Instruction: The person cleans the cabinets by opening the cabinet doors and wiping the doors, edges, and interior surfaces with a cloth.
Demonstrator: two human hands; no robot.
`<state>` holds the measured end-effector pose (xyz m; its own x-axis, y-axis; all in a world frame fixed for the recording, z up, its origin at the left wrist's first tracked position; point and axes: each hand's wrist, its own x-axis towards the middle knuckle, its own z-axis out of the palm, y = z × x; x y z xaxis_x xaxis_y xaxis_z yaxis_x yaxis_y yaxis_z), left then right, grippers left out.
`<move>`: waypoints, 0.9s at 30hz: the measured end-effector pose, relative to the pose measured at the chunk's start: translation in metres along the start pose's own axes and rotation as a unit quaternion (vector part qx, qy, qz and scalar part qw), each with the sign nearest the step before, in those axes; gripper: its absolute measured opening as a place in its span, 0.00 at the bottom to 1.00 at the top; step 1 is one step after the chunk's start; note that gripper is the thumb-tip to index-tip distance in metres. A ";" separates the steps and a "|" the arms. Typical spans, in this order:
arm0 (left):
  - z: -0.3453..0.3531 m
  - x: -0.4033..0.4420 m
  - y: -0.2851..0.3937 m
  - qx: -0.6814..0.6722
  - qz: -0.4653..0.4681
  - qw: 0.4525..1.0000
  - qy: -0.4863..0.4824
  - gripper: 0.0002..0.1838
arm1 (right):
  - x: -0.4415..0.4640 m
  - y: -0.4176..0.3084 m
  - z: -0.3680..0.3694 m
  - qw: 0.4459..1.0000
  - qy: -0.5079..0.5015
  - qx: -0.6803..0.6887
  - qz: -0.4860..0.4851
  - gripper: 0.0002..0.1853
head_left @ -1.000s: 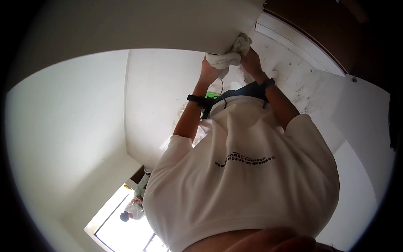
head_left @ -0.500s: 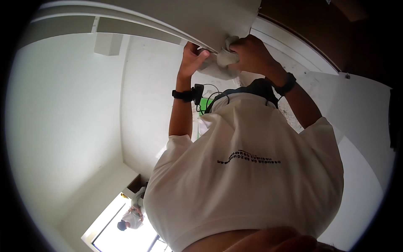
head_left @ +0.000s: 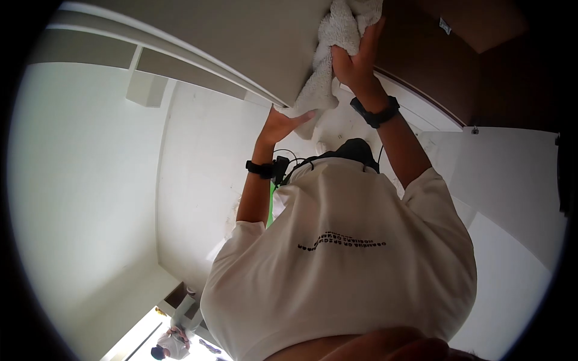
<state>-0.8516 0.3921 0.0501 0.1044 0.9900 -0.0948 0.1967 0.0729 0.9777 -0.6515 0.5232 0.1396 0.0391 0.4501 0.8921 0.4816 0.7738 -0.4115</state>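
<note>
A fluffy off-white cloth (head_left: 325, 69) stretches along the edge and face of a pale panel (head_left: 241, 36) at the top of the view. My right hand (head_left: 356, 65) grips the bunched upper part of the cloth against the panel, with its fingertips partly covered. My left hand (head_left: 283, 125) is lower, at the panel's corner, holding the lower end of the cloth with its thumb stretched out over it. Some left fingers are hidden behind the panel and cloth.
A dark brown open cabinet (head_left: 421, 60) is at the upper right, with a white door (head_left: 512, 162) below it. White walls (head_left: 78, 180) stand at the left. Another person (head_left: 174, 344) is near a bright window at the lower left. The floor (head_left: 198, 156) has marks.
My right hand has moved up and away with the cloth, which is now spread out longer. My left hand has shifted slightly down. The panel has swung so its edge shows.
</note>
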 end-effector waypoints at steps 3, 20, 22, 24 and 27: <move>0.003 -0.003 0.017 0.091 -0.017 0.996 -0.005 0.35 | -0.022 0.037 0.007 0.987 -0.013 0.154 0.033 0.32; -0.012 -0.008 -0.164 0.217 -0.046 0.974 0.040 0.44 | -0.208 0.080 0.040 0.672 -0.710 -0.148 0.150 0.26; -0.003 -0.013 -0.173 0.282 0.006 0.945 0.164 0.45 | -0.245 0.090 0.055 0.655 -0.745 -0.088 0.095 0.26; -0.002 -0.020 -0.146 0.242 -0.022 0.954 0.175 0.45 | -0.271 0.091 0.060 0.657 -0.751 -0.037 0.053 0.22; 0.016 -0.033 -0.116 0.173 0.008 0.947 0.270 0.43 | -0.266 0.088 0.061 0.640 -0.764 0.023 0.080 0.18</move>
<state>-0.8620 0.3489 -0.0636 -0.3855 0.9148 0.1207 0.5160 0.1054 0.8501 -0.6729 0.4987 -0.1449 -0.8337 0.4084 -0.3717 0.5510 0.6601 -0.5106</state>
